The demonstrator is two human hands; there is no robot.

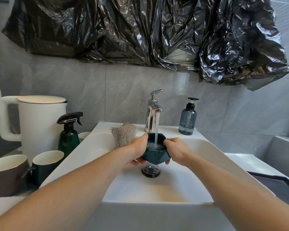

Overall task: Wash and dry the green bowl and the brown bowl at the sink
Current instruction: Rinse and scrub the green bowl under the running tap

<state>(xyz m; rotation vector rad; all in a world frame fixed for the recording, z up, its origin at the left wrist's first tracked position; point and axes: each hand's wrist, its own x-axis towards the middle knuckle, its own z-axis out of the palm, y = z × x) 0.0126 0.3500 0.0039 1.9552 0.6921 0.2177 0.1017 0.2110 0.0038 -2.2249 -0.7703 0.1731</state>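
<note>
Both hands grip 1 green bowl (154,156) over the sink (157,189), under the tap (153,110) w/ water running into it: left hand (138,150) curled round its left side, thumb on the rim, right hand (175,151) curled round the right side. Left of sink: 1 kettle (38,120), 1 spray bottle (68,134), 2 mugs, brown (7,174) & green (47,164), plus 1 cloth (123,134) draped on the sink edge. 1 soap pump (188,119) stands right of tap; brown bowl can't be made out.
</note>
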